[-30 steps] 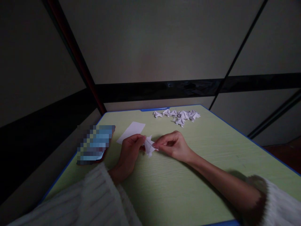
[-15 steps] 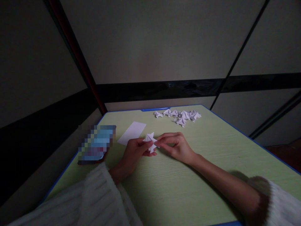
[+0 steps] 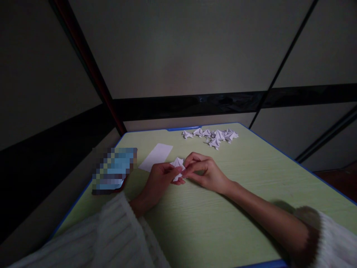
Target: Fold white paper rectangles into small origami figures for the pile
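A small white origami figure (image 3: pixel 177 163) with pointed flaps is held over the middle of the table. My left hand (image 3: pixel 160 181) grips it from the left, thumb on top and fingers underneath. From the right, my right hand (image 3: pixel 206 172) pinches the figure's right edge between thumb and fingertips. The fingers cover part of its right and lower side. Just beyond my left hand lies a flat white sheet of paper (image 3: pixel 156 156).
Several folded white origami figures (image 3: pixel 219 136) stand grouped near the table's far edge. A phone (image 3: pixel 117 169), its screen blurred out, lies on the left side. The pale green table (image 3: pixel 251 163) has a blue rim, with a panelled wall (image 3: pixel 181 56) behind it.
My right fingers have shifted slightly left and closer over the figure's right side, hiding more of its flaps. My left hand keeps its hold almost unmoved.
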Tool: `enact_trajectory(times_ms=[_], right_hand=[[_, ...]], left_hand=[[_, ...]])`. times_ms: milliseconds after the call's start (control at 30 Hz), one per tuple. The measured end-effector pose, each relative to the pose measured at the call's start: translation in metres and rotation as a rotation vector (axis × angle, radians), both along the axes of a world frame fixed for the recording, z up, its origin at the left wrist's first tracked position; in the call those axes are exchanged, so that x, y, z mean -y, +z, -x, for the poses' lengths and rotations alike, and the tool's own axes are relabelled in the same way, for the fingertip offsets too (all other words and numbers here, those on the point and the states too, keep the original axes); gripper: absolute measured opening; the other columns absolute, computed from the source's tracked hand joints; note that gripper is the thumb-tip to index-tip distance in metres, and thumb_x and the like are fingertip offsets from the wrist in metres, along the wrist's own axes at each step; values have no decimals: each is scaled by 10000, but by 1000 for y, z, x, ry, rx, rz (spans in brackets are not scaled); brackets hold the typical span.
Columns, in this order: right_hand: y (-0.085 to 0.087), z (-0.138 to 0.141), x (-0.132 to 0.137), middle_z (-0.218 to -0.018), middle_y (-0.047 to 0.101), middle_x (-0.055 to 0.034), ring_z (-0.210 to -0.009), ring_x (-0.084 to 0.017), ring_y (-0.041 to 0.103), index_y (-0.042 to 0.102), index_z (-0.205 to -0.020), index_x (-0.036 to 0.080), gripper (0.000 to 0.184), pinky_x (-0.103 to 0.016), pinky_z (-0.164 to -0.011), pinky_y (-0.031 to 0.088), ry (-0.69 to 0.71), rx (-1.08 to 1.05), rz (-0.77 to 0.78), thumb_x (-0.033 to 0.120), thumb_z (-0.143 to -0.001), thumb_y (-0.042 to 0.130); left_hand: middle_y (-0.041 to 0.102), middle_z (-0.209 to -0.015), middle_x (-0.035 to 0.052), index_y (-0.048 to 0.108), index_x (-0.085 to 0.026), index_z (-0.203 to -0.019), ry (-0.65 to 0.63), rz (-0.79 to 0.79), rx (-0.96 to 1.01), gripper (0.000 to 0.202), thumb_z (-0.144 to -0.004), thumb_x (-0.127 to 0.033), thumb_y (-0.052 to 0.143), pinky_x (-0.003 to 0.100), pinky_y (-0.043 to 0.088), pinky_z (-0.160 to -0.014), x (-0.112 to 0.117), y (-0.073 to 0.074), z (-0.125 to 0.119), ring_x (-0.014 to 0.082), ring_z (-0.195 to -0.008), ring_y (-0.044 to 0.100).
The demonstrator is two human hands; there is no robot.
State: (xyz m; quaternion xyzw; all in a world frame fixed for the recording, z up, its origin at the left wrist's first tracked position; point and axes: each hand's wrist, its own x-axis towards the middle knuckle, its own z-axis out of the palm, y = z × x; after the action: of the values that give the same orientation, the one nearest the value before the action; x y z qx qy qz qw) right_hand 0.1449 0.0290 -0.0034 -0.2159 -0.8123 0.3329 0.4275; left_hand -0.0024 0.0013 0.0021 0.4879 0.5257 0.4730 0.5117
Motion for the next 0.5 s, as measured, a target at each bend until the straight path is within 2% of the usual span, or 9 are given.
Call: enact_trajectory(times_ms=[100,200,267,400,500], right_hand=[[2,1,-1,-685,514,-19,-593,-82,494,554,-600,130,126,-230,-561,414,21,-94,246,228,-636,624],[3,0,-4,-635,500,20,-522,-60,480,464,-654,149,183,-198,-490,382,37,-252,531,271,-659,601],[3,0,-6,-619,492,31,-504,-55,474,447,-704,155,193,-180,-456,357,65,-264,644,301,-686,571],[1,0,-7,-489,445,49,-424,-36,392,441,-636,133,243,-158,-399,280,217,-67,702,346,-729,510],[0,1,-5,-430,409,63,-384,-28,345,406,-576,136,301,-159,-379,252,295,3,686,372,-751,470]], left_hand=[[599,-406,-4,593,-137,-474,-9,-33,-28,157,-612,-210,612,200,438,-436,1,2,-1,116,-405,558],[599,-408,-3,586,-133,-467,-48,-53,-34,176,-619,-218,607,193,426,-433,2,0,0,109,-400,551],[593,-405,-8,591,-123,-482,-109,-39,-38,173,-621,-224,606,186,413,-422,2,-2,0,99,-387,540],[598,-428,-15,608,-108,-529,-264,-2,-41,160,-634,-228,589,172,395,-409,4,-4,1,83,-386,530],[590,-421,-21,596,-112,-510,-297,7,-30,170,-640,-221,577,174,394,-414,5,-4,0,80,-384,526]])
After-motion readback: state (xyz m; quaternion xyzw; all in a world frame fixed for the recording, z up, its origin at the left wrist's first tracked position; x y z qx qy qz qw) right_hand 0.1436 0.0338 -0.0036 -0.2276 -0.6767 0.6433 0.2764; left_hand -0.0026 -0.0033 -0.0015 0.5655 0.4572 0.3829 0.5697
